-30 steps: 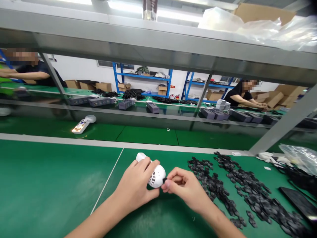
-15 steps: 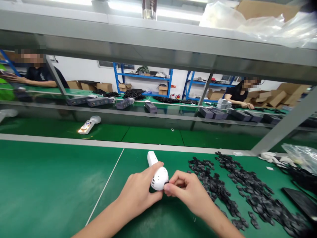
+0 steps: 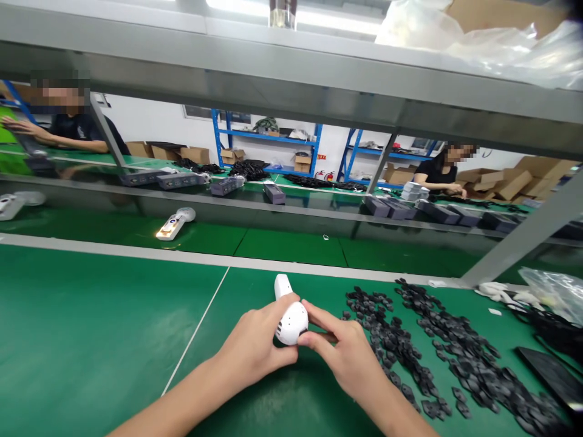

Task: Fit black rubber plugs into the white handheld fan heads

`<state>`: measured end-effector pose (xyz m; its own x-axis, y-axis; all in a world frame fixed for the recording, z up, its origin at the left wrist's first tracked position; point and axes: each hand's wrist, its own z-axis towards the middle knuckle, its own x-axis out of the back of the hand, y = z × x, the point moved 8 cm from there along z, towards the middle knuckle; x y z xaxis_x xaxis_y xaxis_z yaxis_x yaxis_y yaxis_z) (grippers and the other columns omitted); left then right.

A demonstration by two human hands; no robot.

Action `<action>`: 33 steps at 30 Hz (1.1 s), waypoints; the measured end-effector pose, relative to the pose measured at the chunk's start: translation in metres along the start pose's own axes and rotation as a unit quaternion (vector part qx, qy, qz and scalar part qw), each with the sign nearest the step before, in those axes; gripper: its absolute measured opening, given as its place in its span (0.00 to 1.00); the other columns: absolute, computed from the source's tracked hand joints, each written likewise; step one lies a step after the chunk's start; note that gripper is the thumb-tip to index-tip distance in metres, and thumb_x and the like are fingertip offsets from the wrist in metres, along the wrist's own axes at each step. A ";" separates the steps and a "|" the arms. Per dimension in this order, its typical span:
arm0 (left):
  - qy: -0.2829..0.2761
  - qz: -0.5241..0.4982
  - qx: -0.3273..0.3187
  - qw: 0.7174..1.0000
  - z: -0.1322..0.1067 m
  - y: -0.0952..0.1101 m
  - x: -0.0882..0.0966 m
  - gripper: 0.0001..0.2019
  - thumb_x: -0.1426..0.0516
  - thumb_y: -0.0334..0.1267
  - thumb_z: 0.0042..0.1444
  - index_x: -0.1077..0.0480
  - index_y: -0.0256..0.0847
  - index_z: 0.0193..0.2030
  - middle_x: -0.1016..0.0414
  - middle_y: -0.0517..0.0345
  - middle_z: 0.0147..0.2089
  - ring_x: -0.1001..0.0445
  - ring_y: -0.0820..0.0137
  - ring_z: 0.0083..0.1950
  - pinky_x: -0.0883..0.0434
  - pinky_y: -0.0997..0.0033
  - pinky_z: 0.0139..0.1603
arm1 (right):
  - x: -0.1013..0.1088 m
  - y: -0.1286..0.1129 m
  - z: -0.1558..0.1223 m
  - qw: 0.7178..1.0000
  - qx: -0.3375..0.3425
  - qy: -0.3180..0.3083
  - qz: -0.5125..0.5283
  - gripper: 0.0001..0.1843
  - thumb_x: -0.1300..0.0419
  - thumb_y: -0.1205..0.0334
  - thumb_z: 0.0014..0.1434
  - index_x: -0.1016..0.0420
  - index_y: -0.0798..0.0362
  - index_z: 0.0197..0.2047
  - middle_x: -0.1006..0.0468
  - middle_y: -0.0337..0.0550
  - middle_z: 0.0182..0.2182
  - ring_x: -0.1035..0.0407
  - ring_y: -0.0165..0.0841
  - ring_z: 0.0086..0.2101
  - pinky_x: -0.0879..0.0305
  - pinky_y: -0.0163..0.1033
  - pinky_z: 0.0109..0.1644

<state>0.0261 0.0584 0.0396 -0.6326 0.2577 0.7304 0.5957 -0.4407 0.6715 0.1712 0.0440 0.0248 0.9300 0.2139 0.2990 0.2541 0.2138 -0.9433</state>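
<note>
My left hand [image 3: 252, 337] is closed around a white handheld device [image 3: 293, 323] with a rounded head, dark slots and a straight handle pointing away from me. The handle's far end [image 3: 282, 284] shows beyond my fingers. My right hand [image 3: 344, 343] is closed at the head's right side. Its thumb presses a small black part [image 3: 303, 332] at the lower edge, while the forefinger rests against the upper right edge. Just right of this hand, many small black parts [image 3: 396, 340] lie in two loose strips on the green table [image 3: 113, 328].
Past the table's pale edge strip, a lit white device [image 3: 175, 224] lies on the lower green belt [image 3: 286, 246]. Grey boxes [image 3: 274, 193] line a ledge behind. A slanted metal post [image 3: 510, 237] and overhead shelf [image 3: 273, 73] frame the view. Two people sit across.
My right forefinger has moved up onto the head's edge, and the thumb now presses the black part against the head. The lit device appears slightly farther right.
</note>
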 end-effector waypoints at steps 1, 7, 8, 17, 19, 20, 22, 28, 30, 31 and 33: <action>0.000 -0.005 -0.001 1.000 -0.001 0.002 0.000 0.26 0.41 0.35 0.52 0.37 0.52 0.58 0.22 0.64 0.41 0.25 0.64 0.34 0.37 0.71 0.33 | 0.000 -0.001 0.000 1.000 0.004 -0.002 -0.004 0.29 0.33 0.57 0.63 0.28 0.41 0.67 0.21 0.35 0.59 0.26 0.46 0.57 0.24 0.48 0.60; 0.030 0.017 0.052 0.998 -0.003 -0.004 0.006 0.23 0.39 0.49 0.58 0.38 0.53 0.59 0.20 0.62 0.42 0.23 0.60 0.37 0.32 0.67 0.38 | 0.008 -0.019 -0.003 0.993 0.035 -0.037 -0.108 0.24 0.46 0.51 0.73 0.32 0.41 0.70 0.23 0.38 0.61 0.26 0.45 0.58 0.31 0.51 0.64; 0.036 0.032 0.061 0.997 -0.003 -0.007 0.006 0.23 0.40 0.51 0.60 0.38 0.53 0.59 0.20 0.61 0.42 0.22 0.59 0.37 0.33 0.66 0.38 | 0.015 -0.020 -0.002 0.991 0.039 -0.038 -0.119 0.24 0.49 0.51 0.75 0.32 0.41 0.70 0.23 0.39 0.61 0.27 0.44 0.59 0.34 0.50 0.66; 0.061 0.058 0.052 0.995 -0.003 -0.022 0.012 0.21 0.47 0.55 0.65 0.38 0.51 0.61 0.21 0.59 0.40 0.26 0.61 0.34 0.35 0.66 0.36 | 0.124 0.035 0.018 0.949 -0.044 0.064 -0.304 0.16 0.43 0.51 0.70 0.16 0.46 0.48 0.14 0.43 0.44 0.21 0.43 0.44 0.28 0.43 0.50; 0.060 0.040 0.046 0.996 -0.003 -0.022 0.013 0.22 0.48 0.56 0.66 0.38 0.51 0.61 0.22 0.59 0.39 0.27 0.62 0.34 0.35 0.66 0.36 | 0.123 0.046 0.018 0.940 -0.053 0.025 -0.337 0.14 0.42 0.54 0.69 0.15 0.44 0.47 0.15 0.42 0.47 0.23 0.43 0.47 0.30 0.44 0.53; 0.058 0.035 0.044 0.997 -0.002 -0.022 0.013 0.22 0.48 0.57 0.66 0.38 0.51 0.61 0.22 0.59 0.39 0.28 0.63 0.33 0.35 0.66 0.36 | 0.122 0.049 0.017 0.935 -0.053 0.006 -0.350 0.13 0.42 0.55 0.69 0.15 0.43 0.47 0.16 0.41 0.48 0.24 0.43 0.48 0.31 0.44 0.53; 0.061 0.032 0.044 0.997 -0.001 -0.022 0.012 0.22 0.47 0.57 0.66 0.38 0.51 0.62 0.22 0.59 0.39 0.28 0.63 0.33 0.35 0.67 0.36 | 0.117 0.051 0.015 0.929 -0.050 -0.024 -0.366 0.12 0.41 0.56 0.68 0.16 0.42 0.48 0.17 0.42 0.47 0.25 0.42 0.48 0.32 0.44 0.53; 0.075 -0.047 0.084 0.992 0.001 -0.031 0.013 0.22 0.43 0.55 0.64 0.38 0.52 0.61 0.26 0.65 0.33 0.31 0.68 0.29 0.37 0.71 0.31 | 0.108 0.050 0.013 0.925 -0.046 -0.056 -0.373 0.08 0.36 0.58 0.64 0.16 0.42 0.45 0.20 0.42 0.45 0.27 0.41 0.47 0.33 0.43 0.53; 0.077 -0.088 0.092 0.989 0.001 -0.034 0.012 0.24 0.42 0.54 0.63 0.39 0.53 0.63 0.27 0.65 0.33 0.33 0.69 0.29 0.37 0.73 0.30 | 0.105 0.049 0.015 0.926 -0.044 -0.053 -0.371 0.07 0.36 0.58 0.64 0.16 0.44 0.44 0.20 0.43 0.43 0.27 0.41 0.46 0.33 0.44 0.51; 0.078 -0.105 0.089 0.987 0.000 -0.034 0.011 0.24 0.41 0.54 0.63 0.38 0.53 0.63 0.27 0.65 0.34 0.33 0.70 0.29 0.37 0.73 0.30 | 0.104 0.047 0.016 0.927 -0.037 -0.050 -0.370 0.07 0.36 0.58 0.64 0.16 0.45 0.42 0.20 0.43 0.42 0.27 0.41 0.45 0.33 0.44 0.50; 0.079 -0.144 0.081 0.983 0.001 -0.035 0.006 0.23 0.40 0.54 0.62 0.36 0.52 0.61 0.29 0.65 0.34 0.34 0.71 0.29 0.37 0.74 0.29 | 0.101 0.044 0.019 0.935 -0.019 -0.028 -0.354 0.07 0.37 0.58 0.63 0.17 0.47 0.38 0.20 0.44 0.40 0.27 0.41 0.43 0.33 0.44 0.49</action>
<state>0.0017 0.0760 0.0209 -0.8483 0.2089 0.4866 0.4432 -0.2229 0.8683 0.2707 0.0933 0.0165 0.5102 0.0812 0.8562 0.8106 0.2874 -0.5102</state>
